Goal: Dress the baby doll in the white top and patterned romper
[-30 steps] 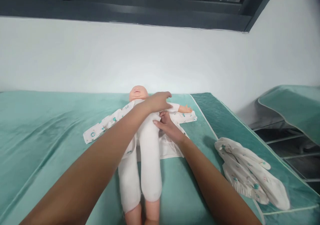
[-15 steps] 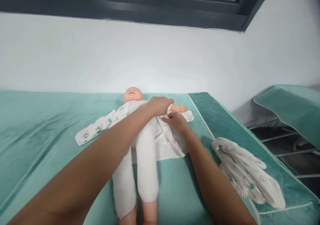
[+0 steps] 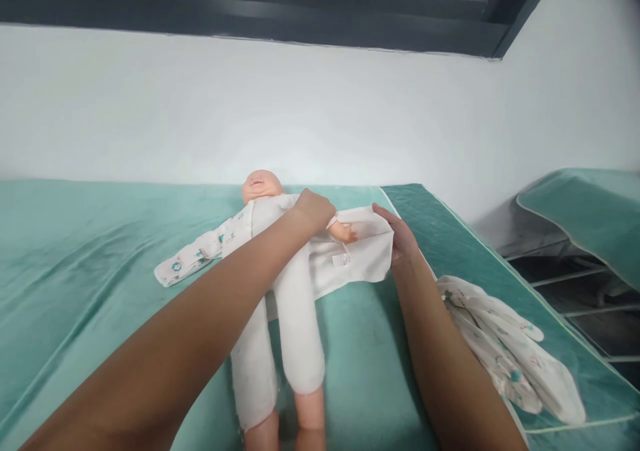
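Observation:
A baby doll (image 3: 299, 324) with a white cloth body lies on its back, head toward the wall. My left hand (image 3: 314, 211) is closed around the doll's forearm, and the doll's small hand (image 3: 343, 231) pokes out beyond my fingers. A white baby shirt (image 3: 367, 264) is partly under the doll; its printed sleeve (image 3: 200, 252) covers the doll's arm on the left. With my right hand (image 3: 400, 237) I grip the shirt's outer edge on the right and hold it spread, the pale inner side and a small label showing.
Printed baby trousers (image 3: 515, 357) lie folded on the right, partly behind my right forearm. A green sheet (image 3: 100, 251) covers the bed, with a darker green strip (image 3: 450, 237) along its right side. Beyond stands a metal rack (image 3: 575, 277) under green cloth.
My right hand has moved right from beside the doll's hand and pulled the shirt's edge outward and up. My left hand stays on the forearm; the doll's hand now points lower.

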Demonstrator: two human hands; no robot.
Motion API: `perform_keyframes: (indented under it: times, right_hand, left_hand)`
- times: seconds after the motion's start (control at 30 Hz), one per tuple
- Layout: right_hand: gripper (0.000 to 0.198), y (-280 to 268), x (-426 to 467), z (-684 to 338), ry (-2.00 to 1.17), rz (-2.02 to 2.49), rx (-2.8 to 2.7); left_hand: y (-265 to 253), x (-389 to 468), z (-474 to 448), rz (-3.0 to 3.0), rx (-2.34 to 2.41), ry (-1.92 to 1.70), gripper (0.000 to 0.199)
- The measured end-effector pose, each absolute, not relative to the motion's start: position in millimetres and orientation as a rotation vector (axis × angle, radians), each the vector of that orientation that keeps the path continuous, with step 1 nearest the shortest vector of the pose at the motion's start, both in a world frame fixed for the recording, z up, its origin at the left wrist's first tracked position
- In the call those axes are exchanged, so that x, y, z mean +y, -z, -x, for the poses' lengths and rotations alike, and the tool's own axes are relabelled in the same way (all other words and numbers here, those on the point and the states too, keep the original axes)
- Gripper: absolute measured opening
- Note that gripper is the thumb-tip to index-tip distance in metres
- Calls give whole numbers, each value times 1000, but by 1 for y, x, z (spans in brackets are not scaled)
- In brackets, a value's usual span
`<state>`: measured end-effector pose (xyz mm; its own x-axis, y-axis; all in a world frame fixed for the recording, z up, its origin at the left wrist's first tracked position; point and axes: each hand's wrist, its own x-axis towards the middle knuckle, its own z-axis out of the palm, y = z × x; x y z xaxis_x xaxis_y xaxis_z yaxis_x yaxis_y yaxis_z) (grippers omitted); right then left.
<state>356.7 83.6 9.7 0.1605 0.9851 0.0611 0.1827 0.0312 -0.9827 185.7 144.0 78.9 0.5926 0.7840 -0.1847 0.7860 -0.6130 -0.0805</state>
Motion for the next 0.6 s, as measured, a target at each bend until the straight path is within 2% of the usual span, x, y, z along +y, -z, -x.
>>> perform_keyframes:
  times: [0.17, 0.27, 0.47, 0.6]
  right_hand:
    - [69, -22, 67, -328, -1073, 1317, -1165]
    - [71, -27, 60, -317, -1192, 1242, -1082]
    - [50, -26, 64, -326, -1361, 1039, -930]
    - [48, -19, 65, -320, -1499, 894, -913]
  left_hand:
    - [-69, 143, -200, -2762, 1543, 354, 51]
    - [-62, 145, -204, -2746, 1590, 383, 62]
    - [-59, 141, -204, -2774, 1632, 479, 64]
    - [-58, 139, -202, -2750, 1647, 376, 52]
